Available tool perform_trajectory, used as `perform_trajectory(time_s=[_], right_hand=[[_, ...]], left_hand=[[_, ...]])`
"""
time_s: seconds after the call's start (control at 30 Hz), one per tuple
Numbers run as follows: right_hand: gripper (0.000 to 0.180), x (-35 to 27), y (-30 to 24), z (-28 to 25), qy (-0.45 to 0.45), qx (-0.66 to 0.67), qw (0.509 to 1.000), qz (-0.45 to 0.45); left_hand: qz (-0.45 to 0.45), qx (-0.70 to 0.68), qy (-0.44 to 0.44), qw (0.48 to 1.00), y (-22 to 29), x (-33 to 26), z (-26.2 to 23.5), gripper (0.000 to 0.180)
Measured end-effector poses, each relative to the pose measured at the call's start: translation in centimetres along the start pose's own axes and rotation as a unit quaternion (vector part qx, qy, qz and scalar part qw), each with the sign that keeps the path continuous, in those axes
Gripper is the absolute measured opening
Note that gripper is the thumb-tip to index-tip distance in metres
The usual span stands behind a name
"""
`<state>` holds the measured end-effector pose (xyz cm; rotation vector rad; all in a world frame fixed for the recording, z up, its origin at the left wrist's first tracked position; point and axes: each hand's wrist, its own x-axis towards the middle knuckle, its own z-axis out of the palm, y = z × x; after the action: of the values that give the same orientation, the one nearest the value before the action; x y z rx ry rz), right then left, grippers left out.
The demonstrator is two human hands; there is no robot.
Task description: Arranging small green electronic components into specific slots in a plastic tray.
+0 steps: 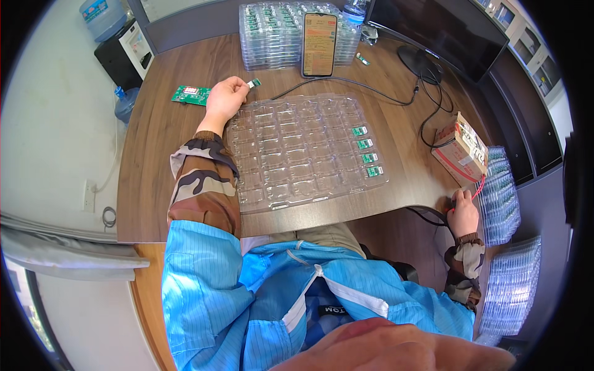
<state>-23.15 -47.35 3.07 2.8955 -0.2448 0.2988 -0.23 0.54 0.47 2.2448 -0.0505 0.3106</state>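
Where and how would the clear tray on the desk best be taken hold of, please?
I would grip the clear tray by its left and right rims, coming from the near side: it is wide, shallow and lies flat near the front edge of the desk. Keeping it level seems wise, as four small green boards sit along its right side.

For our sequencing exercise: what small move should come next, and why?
Probably carry the small green board over the clear tray: the left hand pinches it near the tray's far-left corner, four similar boards sit along its right side, and other pockets look vacant.
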Motion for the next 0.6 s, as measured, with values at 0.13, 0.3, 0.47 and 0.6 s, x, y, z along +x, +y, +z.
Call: perform_trajectory(time_s=[0.13, 0.3, 0.47, 0.6], right_hand=[[0.022, 0.09, -0.04, 0.13, 0.008, 0.0, 1.0, -0.001], [0.02, 0.02, -0.21, -0.08, 0.009, -0.002, 1.0, 0.001], [0.02, 0.05, -0.2, -0.2, -0.007, 0.0, 1.0, -0.002], [0.02, 0.35, -0.53, -0.65, -0.032, -0.002, 0.999, -0.018]], left_hand=[[-0.002, 0.007, 0.001, 1.0, 0.12, -0.02, -0.01, 0.018], [-0.001, 0.007, -0.001, 1.0, -0.06, 0.07, 0.11, 0.019], [-0.002, 0.013, 0.0, 1.0, -0.07, -0.12, 0.13, 0.019], [-0.009, 0.012, 0.003, 1.0, -0.08, -0.38, -0.2, 0.018]])
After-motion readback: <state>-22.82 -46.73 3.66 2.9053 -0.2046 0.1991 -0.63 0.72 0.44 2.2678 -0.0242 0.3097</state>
